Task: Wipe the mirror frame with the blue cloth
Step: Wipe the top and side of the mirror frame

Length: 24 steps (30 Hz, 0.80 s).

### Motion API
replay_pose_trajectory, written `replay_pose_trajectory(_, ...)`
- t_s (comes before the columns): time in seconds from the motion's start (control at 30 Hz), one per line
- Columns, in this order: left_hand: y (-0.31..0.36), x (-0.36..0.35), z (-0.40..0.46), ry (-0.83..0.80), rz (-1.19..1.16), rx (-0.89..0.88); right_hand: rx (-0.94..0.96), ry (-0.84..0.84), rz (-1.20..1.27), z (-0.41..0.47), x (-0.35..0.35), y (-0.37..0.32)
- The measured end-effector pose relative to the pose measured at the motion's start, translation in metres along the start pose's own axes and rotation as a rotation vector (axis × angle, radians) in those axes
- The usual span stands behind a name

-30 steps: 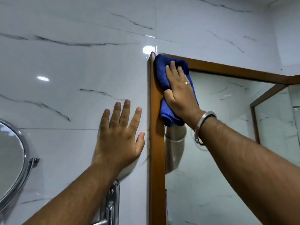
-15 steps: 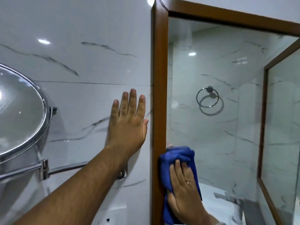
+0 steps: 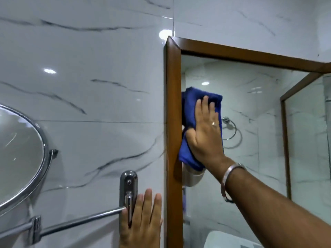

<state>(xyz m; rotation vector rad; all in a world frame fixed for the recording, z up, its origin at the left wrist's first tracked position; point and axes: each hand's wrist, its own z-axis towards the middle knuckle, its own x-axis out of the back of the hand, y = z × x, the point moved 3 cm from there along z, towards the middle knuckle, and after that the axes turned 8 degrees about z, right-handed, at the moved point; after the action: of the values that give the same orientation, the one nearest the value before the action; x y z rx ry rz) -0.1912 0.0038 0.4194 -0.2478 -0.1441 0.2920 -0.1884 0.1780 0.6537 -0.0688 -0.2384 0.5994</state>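
A brown wooden mirror frame [image 3: 172,97] runs down the middle of the view and along the top towards the right. The folded blue cloth [image 3: 190,108] lies against the inner edge of the frame's left upright, about halfway down. My right hand [image 3: 204,138] presses flat on the cloth, fingers pointing up, with a ring and a metal bracelet on that arm. My left hand [image 3: 141,219] rests flat on the marble wall at the bottom, just left of the frame, fingers apart, beside a chrome bracket.
A round chrome mirror [image 3: 19,154] on a swing arm [image 3: 80,221] hangs at the left, fixed to a chrome wall bracket [image 3: 128,185]. The white marble wall [image 3: 89,86] surrounds the frame. The glass reflects a towel ring [image 3: 230,128] and a second brown frame edge [image 3: 284,140].
My right hand has brought the cloth back up along the left upright, from near the bottom of the view to mid-height. My left hand now sits lower on the wall, by the bracket.
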Motion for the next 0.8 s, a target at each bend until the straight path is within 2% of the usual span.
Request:
replay_pose_trajectory(0.13, 0.001, -0.013, -0.007, 0.14, -0.033, 0.045, -0.104, 0.143, 0.038, 0.06, 0.012, -0.005)
replay_pose_trajectory(0.27, 0.006, -0.019, -0.006, 0.191, -0.132, 0.023, -0.027, 0.08, 0.002, 0.114, 0.024, -0.01)
replay_pose_trajectory(0.4, 0.011, -0.01, -0.009, 0.195, -0.154, 0.036, 0.08, 0.028, -0.004, 0.109, 0.022, -0.012)
replay_pose_trajectory(0.57, 0.008, -0.013, -0.011, 0.206, -0.18, 0.035, 0.139, -0.021, 0.038, 0.021, -0.002, -0.01)
replay_pose_trajectory(0.8, 0.011, -0.018, -0.018, 0.163, -0.239, 0.04, 0.123, -0.187, -0.065, -0.237, -0.055, 0.032)
